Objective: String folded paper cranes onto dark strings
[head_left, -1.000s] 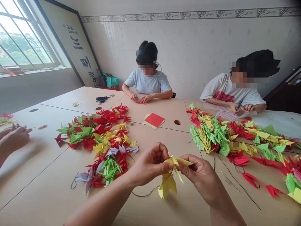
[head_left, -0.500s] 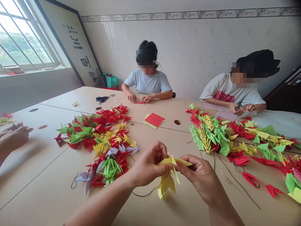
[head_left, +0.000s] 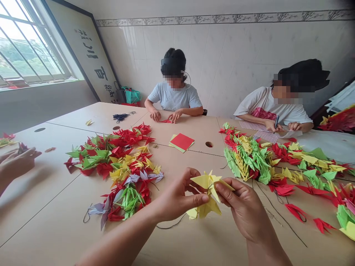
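My left hand (head_left: 180, 195) and my right hand (head_left: 244, 208) meet above the near part of the table (head_left: 55, 229). Both pinch a yellow paper crane (head_left: 208, 182) between thumb and fingers. More yellow cranes (head_left: 205, 210) hang bunched just below it, and a dark thread (head_left: 172, 225) trails from them onto the table. All my fingers are closed on the paper.
A pile of red, green, yellow and lilac cranes (head_left: 119, 166) lies to the left, a longer strung pile (head_left: 277, 162) to the right. Red and yellow paper sheets (head_left: 181, 142) lie mid-table. Two people sit opposite; another person's hands (head_left: 16, 162) work at the left edge.
The top yellow crane has turned up and opened flatter between my fingers, and the hanging yellow cranes have risen closer under my hands. Something red has appeared at the far right edge.
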A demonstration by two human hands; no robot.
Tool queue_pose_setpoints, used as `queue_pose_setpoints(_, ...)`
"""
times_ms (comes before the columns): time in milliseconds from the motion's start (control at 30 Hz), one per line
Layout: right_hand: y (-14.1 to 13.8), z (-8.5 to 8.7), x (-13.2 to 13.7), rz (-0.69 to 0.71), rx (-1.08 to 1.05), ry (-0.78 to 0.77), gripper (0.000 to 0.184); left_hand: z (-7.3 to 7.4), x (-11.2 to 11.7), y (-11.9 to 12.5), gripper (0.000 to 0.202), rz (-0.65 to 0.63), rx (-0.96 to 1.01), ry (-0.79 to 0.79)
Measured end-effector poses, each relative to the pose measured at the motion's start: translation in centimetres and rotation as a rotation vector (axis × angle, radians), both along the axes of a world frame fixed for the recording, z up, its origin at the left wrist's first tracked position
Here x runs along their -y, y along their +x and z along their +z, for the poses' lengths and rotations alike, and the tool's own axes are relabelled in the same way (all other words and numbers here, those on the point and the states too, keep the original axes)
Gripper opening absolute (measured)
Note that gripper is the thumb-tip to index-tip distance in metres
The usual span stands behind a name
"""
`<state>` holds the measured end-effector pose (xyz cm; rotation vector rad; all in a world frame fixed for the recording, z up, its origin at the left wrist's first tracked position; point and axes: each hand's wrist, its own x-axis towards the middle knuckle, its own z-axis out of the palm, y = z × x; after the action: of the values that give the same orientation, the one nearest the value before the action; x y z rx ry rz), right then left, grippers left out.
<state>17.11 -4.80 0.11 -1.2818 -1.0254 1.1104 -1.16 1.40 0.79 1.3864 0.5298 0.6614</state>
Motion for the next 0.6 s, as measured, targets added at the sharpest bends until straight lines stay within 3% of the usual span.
queue_pose_setpoints(133,-0.3,0.4,0.1,-0.027,-0.144,0.014,0.029,-0.1,0.1,-0.1,0.042,-0.01,-0.123,0.209)
queue_pose_setpoints(233,-0.4,0.6,0.0,-0.043,-0.189,0.019,0.031,-0.4,0.1,-0.1,0.039,-0.025,-0.13,0.213)
queue_pose_setpoints(600,0.6,-0.2,-0.4,-0.276,-0.066,0.098,0.026,0.2,0.1,0.0,0.033,-0.204,0.115,-0.215)
